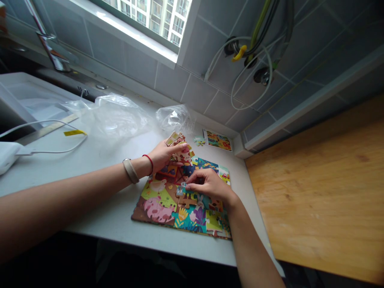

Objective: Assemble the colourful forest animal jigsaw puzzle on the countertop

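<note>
Head view: two bare hands were seen over a flat cardboard jigsaw puzzle [180,204], which was laid on a smooth white counter [96,200]. The hands were held close together but were not touching. A small clump of loose jigsaw pieces [180,146] was pinched in the left hand [165,157], above the top of the puzzle. The fingertips [192,186] of the right hand [210,186] were pressed on one small blue piece [181,189], but whether it was gripped could not be told. Bumpy knob shapes were seen on the pieces, and a gap was left in the middle of the puzzle. Two bands were worn on the left wrist: a thin red cord [149,163] and a wide tan strap [130,171]. One small picture card [217,140] was lying past the puzzle. Two heaps of thin, shiny clear plastic [114,118] were lying behind the hands. One white cord [51,140] was curled on the counter, and a long wooden board [315,188] with a smooth grain was seen on the right.
</note>
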Motion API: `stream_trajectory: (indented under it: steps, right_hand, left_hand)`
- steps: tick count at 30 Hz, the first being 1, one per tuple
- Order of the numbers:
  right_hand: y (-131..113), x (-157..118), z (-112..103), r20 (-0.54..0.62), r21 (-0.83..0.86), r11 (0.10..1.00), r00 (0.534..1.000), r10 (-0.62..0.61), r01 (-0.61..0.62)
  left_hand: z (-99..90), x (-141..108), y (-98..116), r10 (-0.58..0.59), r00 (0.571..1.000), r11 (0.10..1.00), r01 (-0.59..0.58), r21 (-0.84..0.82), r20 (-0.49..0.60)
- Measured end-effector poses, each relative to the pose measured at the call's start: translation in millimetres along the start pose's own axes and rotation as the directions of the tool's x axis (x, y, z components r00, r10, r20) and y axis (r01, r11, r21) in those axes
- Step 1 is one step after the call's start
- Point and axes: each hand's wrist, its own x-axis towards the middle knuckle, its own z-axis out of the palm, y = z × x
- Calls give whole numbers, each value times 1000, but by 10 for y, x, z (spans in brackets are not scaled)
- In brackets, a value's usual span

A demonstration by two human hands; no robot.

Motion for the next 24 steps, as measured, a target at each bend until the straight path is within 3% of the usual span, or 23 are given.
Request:
stream_trajectory:
  steps: [5, 12, 24]
  right_hand:
    - [15, 18, 44, -8, -15, 1000, 1000, 2, -2]
    - [-6, 29, 51, -34, -171, 985, 999, -27, 21]
    - [75, 38, 47, 18, -115, 991, 998, 68, -65]
  left_hand:
    - [15, -15, 17, -8, 1000, 1000, 8, 0, -12]
    - [-10, 9, -4, -3, 1000, 1000, 3, -12, 18]
    - [4, -10, 22, -19, 1000, 1000, 19, 1, 17]
